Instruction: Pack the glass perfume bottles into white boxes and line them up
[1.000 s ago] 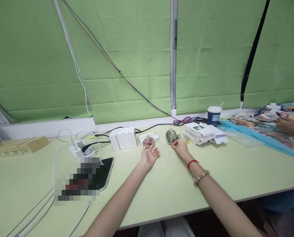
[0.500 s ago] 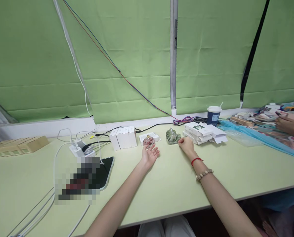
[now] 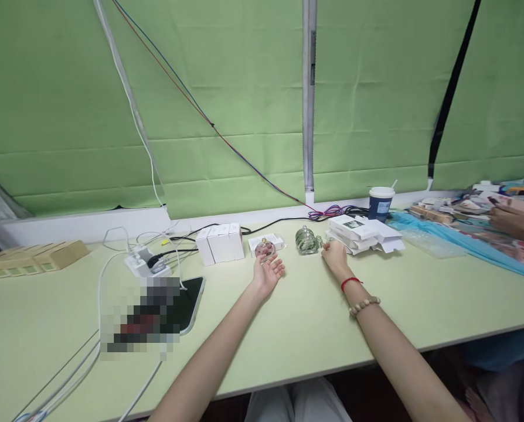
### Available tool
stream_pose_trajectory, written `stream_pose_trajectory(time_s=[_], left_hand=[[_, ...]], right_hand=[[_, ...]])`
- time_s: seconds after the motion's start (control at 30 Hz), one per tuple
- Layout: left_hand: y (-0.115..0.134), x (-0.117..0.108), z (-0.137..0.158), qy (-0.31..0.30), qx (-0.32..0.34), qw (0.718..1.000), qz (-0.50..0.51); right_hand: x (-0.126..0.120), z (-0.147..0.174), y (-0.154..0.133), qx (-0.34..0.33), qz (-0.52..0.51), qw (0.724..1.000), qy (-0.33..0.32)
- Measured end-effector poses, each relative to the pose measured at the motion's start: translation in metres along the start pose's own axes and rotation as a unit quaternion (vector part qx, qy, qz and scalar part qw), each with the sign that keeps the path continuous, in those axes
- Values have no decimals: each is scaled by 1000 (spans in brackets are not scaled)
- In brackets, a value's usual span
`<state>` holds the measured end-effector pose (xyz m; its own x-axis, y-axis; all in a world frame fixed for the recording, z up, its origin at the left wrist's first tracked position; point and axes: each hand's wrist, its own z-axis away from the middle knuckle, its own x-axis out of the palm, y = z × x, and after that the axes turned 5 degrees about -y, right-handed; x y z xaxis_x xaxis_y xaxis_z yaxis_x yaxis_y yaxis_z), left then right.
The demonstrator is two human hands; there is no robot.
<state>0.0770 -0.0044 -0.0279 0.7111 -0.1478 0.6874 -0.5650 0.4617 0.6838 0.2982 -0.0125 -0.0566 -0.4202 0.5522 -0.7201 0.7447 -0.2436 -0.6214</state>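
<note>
My left hand [image 3: 268,277] lies palm up on the table with its fingers spread, holding nothing. Just beyond its fingertips is a small round glass bottle [image 3: 264,248] with pinkish contents and a gold-coloured top. A few centimetres to the right, a rounded clear glass bottle [image 3: 305,242] shows green, leaf-like pieces. Beside that bottle is a small clear glass piece [image 3: 319,241], perhaps a stopper. My right hand [image 3: 334,258] is close to the glass piece, its fingers curled together; whatever they may hold is hidden.
Opened white cartons [image 3: 354,231] lie right of my right hand, before a lidded paper cup [image 3: 380,204]. White boxes [image 3: 220,245] stand to the left, near a power strip [image 3: 145,264] and a phone [image 3: 187,308]. Another person's hand [image 3: 519,221] is at the far right.
My right hand has shifted slightly to the right, away from the green-filled glass bottle, with its fingers still curled. My left hand has stayed almost where it was.
</note>
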Motion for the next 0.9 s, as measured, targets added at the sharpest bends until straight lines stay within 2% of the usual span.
stream_pose_trajectory(time_s=[0.3,0.4,0.47,0.57,0.63,0.73,0.8,0.9], left_hand=[[2,0,0,-8,2,999,-32],[-2,4,-2,-24,34,988,-147],[-8,5,-2,-29,72,969,-235],[-20,4,1,-35,128,943,-306],[-27,3,6,-60,185,898,-394],[-31,4,14,-75,280,782,-553],[-28,5,18,-43,329,728,-600],[-19,3,18,32,384,668,-637]], right_hand=[[-10,8,-10,28,-10,1000,5],[-14,12,-18,11,-50,998,42],[-16,14,-24,-21,-94,993,70],[-17,15,-31,-70,-140,982,104],[-16,16,-35,-99,-150,977,118],[-13,17,-36,-125,-151,974,117],[-11,18,-36,-133,-152,973,108],[-10,19,-36,-142,-157,973,97]])
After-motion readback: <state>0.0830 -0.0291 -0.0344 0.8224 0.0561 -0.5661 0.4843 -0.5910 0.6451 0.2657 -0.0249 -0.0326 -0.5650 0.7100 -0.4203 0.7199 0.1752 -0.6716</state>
